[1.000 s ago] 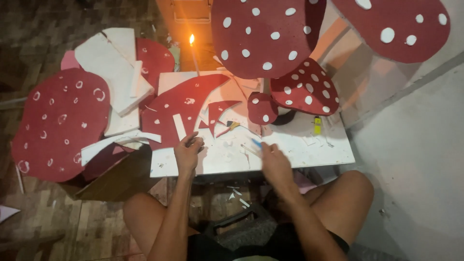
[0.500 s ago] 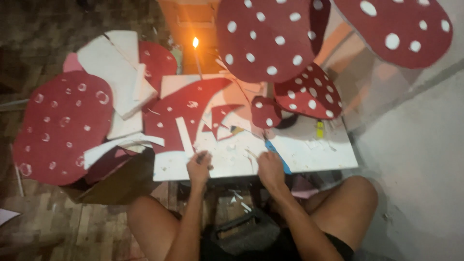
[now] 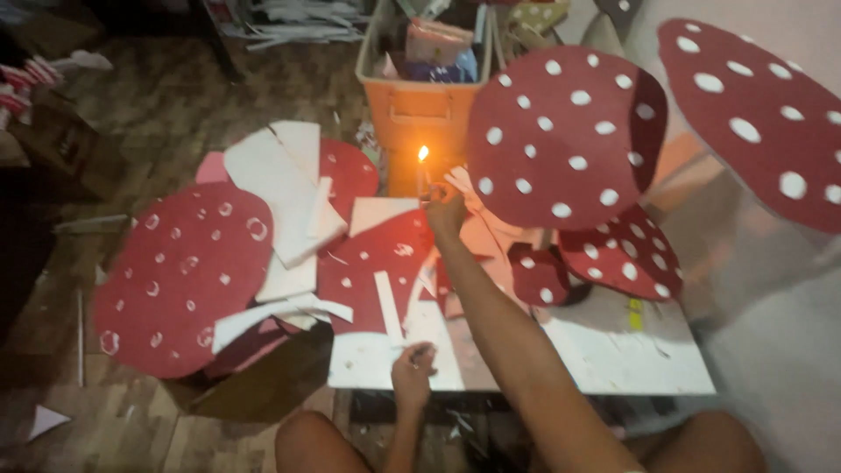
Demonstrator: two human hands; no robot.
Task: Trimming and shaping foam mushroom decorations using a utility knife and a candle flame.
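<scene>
Head camera looks down on a low white work board (image 3: 613, 359) strewn with red foam offcuts. By my reading, the step in hand is bringing something to the lit candle (image 3: 423, 171), which stands at the far edge of the board just in front of an orange plastic bin (image 3: 420, 109). The right hand (image 3: 447, 210) is stretched out to it, fingers curled close beside the flame; whether it grips a tool or a scrap I cannot tell, as the hand is blurred and lit from behind. The left hand (image 3: 412, 372) rests at the near edge of the board, loosely closed on what looks like a thin pale strip, too small to make out for sure. Holding steady at the flame calls for a slow, controlled reach, since a large red mushroom cap with white dots (image 3: 561, 131) hangs just beside the right hand and crowds that side. More spotted caps (image 3: 180, 276) and white foam sheets (image 3: 280, 188) lie to the left, well apart from the candle.
</scene>
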